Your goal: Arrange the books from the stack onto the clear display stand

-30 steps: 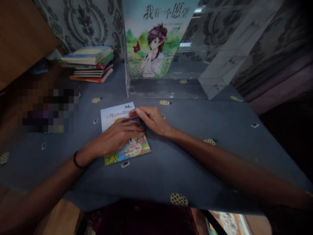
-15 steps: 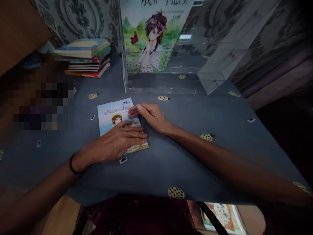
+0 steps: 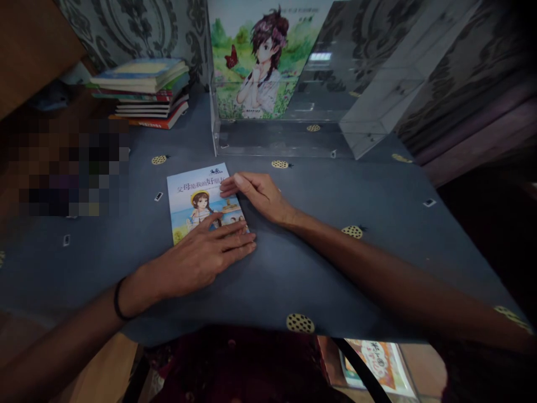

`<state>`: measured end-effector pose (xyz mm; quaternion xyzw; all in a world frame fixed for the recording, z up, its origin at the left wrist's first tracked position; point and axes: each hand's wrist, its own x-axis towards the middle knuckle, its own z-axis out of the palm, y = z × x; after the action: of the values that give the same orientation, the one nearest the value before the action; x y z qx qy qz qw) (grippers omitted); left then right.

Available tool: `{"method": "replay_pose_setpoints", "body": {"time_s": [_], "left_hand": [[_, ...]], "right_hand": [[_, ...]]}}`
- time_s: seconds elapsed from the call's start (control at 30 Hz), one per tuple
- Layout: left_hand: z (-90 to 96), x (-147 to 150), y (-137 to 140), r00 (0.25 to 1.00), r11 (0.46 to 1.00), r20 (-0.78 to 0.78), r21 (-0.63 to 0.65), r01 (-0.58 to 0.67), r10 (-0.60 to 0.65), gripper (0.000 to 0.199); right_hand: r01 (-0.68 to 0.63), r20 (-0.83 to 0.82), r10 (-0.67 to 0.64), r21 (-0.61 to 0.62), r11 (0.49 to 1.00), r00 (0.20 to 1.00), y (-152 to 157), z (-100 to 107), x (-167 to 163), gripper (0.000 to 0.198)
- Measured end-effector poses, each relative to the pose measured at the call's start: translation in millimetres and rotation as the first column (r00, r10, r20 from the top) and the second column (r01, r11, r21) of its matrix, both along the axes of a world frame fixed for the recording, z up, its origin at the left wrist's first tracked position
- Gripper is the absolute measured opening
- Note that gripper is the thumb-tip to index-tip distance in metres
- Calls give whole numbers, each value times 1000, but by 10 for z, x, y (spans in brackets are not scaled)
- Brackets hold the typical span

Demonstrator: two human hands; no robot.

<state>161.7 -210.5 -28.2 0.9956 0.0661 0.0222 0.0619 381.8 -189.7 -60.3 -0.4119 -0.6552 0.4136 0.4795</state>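
A thin paperback book (image 3: 201, 184) with a light blue illustrated cover lies flat on the blue tablecloth (image 3: 319, 252), its cover up. Across its lower edge rests my left hand (image 3: 205, 254), palm down with the fingers stretched out toward the right. That hand hides the bottom of the cover. My right hand (image 3: 258, 196) stands on its side at the book's right edge, fingers extended and their tips over the cover. Neither hand grasps anything.
Behind the book stands a clear acrylic rack (image 3: 277, 148) holding an upright illustrated book (image 3: 260, 73). A stack of books (image 3: 142, 92) sits at the back left. Another book (image 3: 377, 364) shows below the table's front edge. A blurred patch covers the left side.
My left hand has slid down toward me over the book, uncovering more of the cover picture. My right hand stays at the book's right edge. The view has shifted slightly.
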Motion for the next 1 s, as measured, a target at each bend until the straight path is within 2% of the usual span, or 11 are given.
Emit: {"method": "replay_pose_setpoints", "body": {"time_s": [0.17, 0.27, 0.33, 0.5, 0.67, 0.83, 1.0], "left_hand": [[1, 37, -369, 991, 978, -14, 167, -126, 130, 54], [-49, 113, -642, 963, 922, 43, 279, -268, 267, 48], [-93, 176, -788, 936, 885, 87, 306, -352, 342, 48], [-138, 293, -981, 856, 810, 166, 278, -517, 490, 46], [-134, 301, -1101, 803, 757, 187, 268, -596, 566, 45], [-166, 303, -1153, 775, 736, 204, 242, -632, 598, 45], [-168, 193, -1162, 768, 745, 207, 190, -639, 606, 47]], "right_hand": [[11, 41, -12, 32, 999, 999, -20, 0, -9, 61], [16, 63, -20, 53, 998, 998, -30, -5, -15, 60], [19, 77, -23, 62, 998, 997, -34, -5, -18, 60], [12, 89, -18, 71, 997, 996, -40, -3, -24, 57], [14, 102, -23, 94, 995, 995, -38, -26, -18, 54], [10, 122, -22, 101, 995, 992, -42, -23, -20, 53], [13, 155, -28, 96, 995, 988, -50, -3, -25, 54]]}}
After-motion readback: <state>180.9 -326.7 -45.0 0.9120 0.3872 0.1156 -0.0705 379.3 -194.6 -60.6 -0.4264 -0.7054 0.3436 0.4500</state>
